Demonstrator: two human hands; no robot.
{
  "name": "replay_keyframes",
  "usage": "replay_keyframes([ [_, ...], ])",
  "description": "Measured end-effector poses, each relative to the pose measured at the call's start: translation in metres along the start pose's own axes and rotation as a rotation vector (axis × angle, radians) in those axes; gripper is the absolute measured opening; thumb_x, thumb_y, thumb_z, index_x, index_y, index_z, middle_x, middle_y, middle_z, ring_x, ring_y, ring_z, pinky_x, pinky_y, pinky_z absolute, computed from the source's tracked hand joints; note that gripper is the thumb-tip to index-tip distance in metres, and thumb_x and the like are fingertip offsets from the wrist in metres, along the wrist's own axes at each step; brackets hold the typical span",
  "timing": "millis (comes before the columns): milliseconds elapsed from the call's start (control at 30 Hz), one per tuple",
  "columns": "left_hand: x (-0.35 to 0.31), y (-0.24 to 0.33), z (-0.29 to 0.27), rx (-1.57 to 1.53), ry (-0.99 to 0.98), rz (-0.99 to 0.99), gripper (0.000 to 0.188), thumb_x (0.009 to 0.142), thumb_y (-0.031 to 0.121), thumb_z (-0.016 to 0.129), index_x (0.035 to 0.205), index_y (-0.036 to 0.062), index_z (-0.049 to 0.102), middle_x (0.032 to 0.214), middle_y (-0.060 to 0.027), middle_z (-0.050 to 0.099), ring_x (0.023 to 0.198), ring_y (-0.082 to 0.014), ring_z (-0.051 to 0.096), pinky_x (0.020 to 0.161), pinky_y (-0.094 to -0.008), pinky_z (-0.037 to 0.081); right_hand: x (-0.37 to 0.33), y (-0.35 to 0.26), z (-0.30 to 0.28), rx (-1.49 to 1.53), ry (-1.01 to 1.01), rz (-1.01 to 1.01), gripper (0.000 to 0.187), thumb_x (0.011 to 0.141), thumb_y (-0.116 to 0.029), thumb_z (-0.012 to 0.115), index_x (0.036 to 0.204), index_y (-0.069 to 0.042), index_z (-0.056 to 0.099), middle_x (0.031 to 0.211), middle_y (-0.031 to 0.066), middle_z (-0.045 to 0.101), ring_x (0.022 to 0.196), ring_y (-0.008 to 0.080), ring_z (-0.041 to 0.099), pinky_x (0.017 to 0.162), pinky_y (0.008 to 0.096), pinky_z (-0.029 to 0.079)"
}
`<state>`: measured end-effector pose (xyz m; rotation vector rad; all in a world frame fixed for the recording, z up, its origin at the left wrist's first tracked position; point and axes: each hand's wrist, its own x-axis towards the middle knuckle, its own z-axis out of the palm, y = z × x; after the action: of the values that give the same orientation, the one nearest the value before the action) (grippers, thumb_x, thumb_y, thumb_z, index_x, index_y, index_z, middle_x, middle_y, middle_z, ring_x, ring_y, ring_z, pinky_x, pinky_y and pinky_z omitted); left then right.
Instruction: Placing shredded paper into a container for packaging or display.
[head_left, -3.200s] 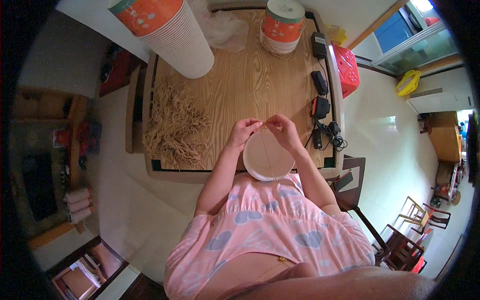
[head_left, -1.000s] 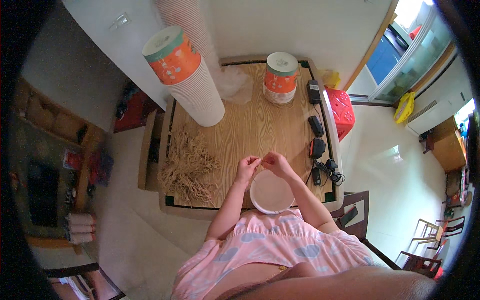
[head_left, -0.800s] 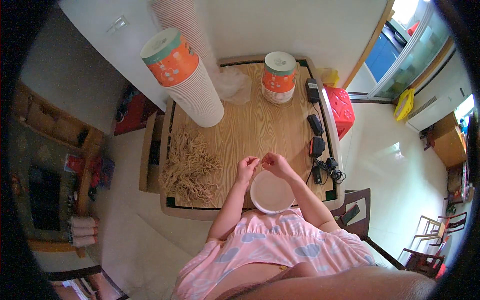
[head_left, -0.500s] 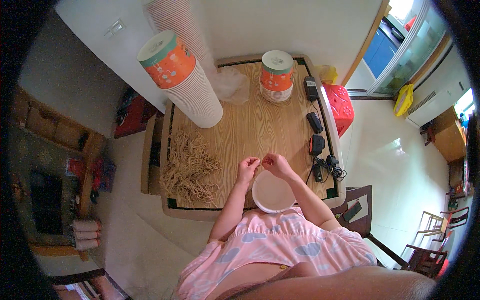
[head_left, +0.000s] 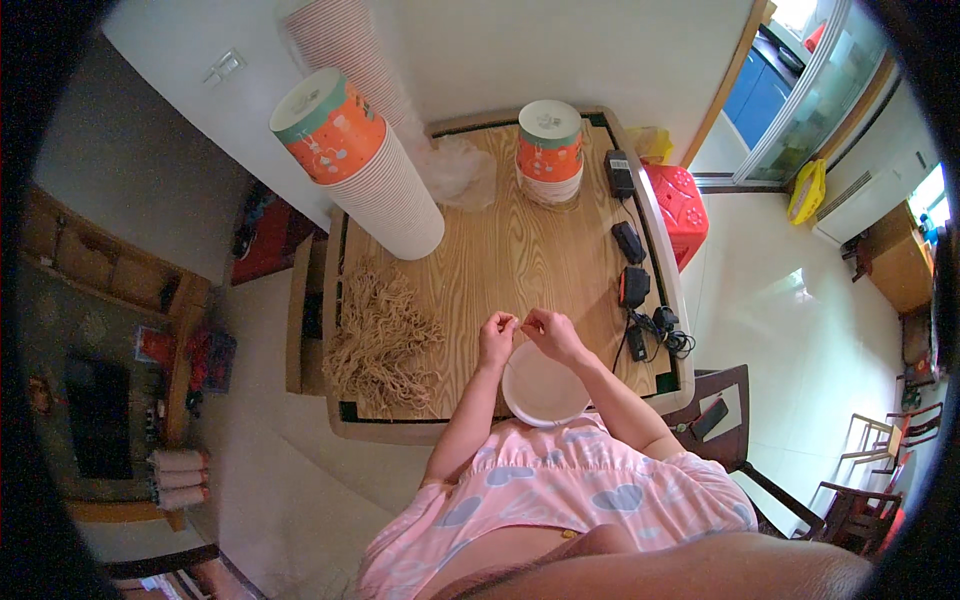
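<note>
My left hand (head_left: 497,340) and my right hand (head_left: 553,335) meet over the near part of the table, both closed with thumb and fingers pinched together. Whatever lies between the fingertips is too small to make out. Just below them a round white paper tub (head_left: 545,388) stands at the table's near edge, against my pink dress, its mouth facing up. To the left of my hands lies a loose heap of brown twine strands (head_left: 383,345).
Behind the twine leans a tall stack of paper tubs (head_left: 385,190), the outermost orange and green. A shorter stack (head_left: 550,140) stands at the back of the wooden table (head_left: 480,265). Black power adapters (head_left: 634,287) with cables line the right edge. A red stool (head_left: 675,212) stands beyond.
Both hands stay pinched close together above the tub, with only a slight shift of the fingers. The whole view has moved a little; nothing was visibly taken up or let go.
</note>
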<state>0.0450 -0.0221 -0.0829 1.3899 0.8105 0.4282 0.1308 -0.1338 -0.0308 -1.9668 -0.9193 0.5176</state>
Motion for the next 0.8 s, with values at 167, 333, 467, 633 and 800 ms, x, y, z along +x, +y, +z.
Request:
replay_keyframes([
  [167, 0.006, -0.013, 0.001, 0.206, 0.051, 0.242, 0.009, 0.078, 0.015, 0.062, 0.080, 0.0084, 0.056, 0.061, 0.0027, 0.051, 0.055, -0.0068, 0.046, 0.048, -0.0227, 0.038, -0.005, -0.003, 0.004, -0.041, 0.077, -0.095, 0.015, 0.075, -0.013, 0.061, 0.075, 0.001, 0.056, 0.064, 0.0138, 0.057, 0.056, 0.0221, 0.054, 0.052, 0.0324, 0.043],
  [333, -0.006, 0.019, -0.001, -0.117, -0.069, -0.177, 0.008, 0.080, 0.017, 0.060, 0.077, 0.0103, 0.058, 0.064, 0.0042, 0.053, 0.055, -0.0045, 0.046, 0.050, -0.0204, 0.038, -0.002, 0.005, -0.004, 0.102, -0.035, 0.061, 0.013, 0.078, -0.013, 0.060, 0.079, 0.000, 0.058, 0.063, 0.0091, 0.057, 0.057, 0.0123, 0.052, 0.052, 0.0286, 0.042],
  [467, -0.014, 0.036, -0.005, -0.240, -0.149, -0.236, 0.010, 0.082, 0.020, 0.059, 0.083, 0.0103, 0.061, 0.068, 0.0041, 0.055, 0.054, -0.0043, 0.045, 0.050, -0.0188, 0.038, 0.002, 0.014, -0.007, 0.217, -0.112, 0.116, 0.012, 0.079, -0.012, 0.059, 0.082, 0.000, 0.059, 0.067, 0.0054, 0.059, 0.061, 0.0093, 0.052, 0.054, 0.0267, 0.043],
  [633, -0.014, 0.024, -0.009, -0.170, -0.229, -0.166, 0.012, 0.082, 0.018, 0.060, 0.085, 0.0071, 0.062, 0.074, 0.0016, 0.060, 0.056, -0.0052, 0.049, 0.052, -0.0194, 0.040, 0.005, 0.011, -0.006, 0.289, -0.099, 0.118, 0.009, 0.081, -0.006, 0.056, 0.084, 0.002, 0.058, 0.072, 0.0043, 0.060, 0.066, 0.0091, 0.054, 0.059, 0.0239, 0.045],
  [800, -0.015, 0.029, -0.008, -0.033, -0.219, -0.077, 0.012, 0.081, 0.014, 0.061, 0.086, 0.0037, 0.063, 0.075, 0.0008, 0.062, 0.061, -0.0057, 0.052, 0.054, -0.0202, 0.042, 0.007, 0.016, -0.007, 0.267, -0.116, 0.130, 0.009, 0.079, -0.006, 0.057, 0.084, 0.001, 0.059, 0.072, 0.0046, 0.060, 0.067, 0.0088, 0.055, 0.060, 0.0238, 0.046],
])
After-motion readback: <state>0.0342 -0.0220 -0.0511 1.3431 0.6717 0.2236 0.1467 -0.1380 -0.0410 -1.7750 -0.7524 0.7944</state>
